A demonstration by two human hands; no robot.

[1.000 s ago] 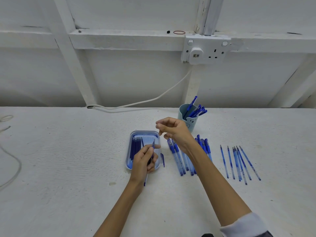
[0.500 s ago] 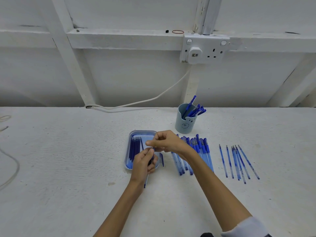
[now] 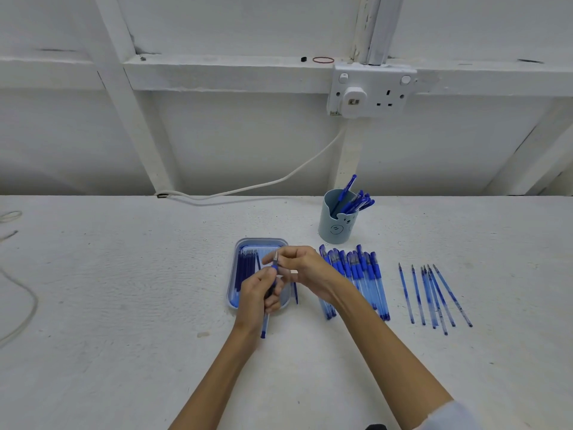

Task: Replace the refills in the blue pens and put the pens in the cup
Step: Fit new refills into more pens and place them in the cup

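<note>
My left hand grips a blue pen upright-tilted over the near end of a light blue tray. My right hand pinches the pen's tip end just above the left hand. Several dark blue refills lie in the tray's left half. A pale blue cup with several pens in it stands behind. A row of blue pens lies right of my hands. Several thin refills lie farther right. A pen cap lies beside the tray.
A white cable runs along the back of the white table up to a wall socket. Another cord loops at the left edge. A rubber band lies on the wall ledge.
My right hand came back from near the cup, moved left and down, and now pinches the top of the pen held in my left hand.
</note>
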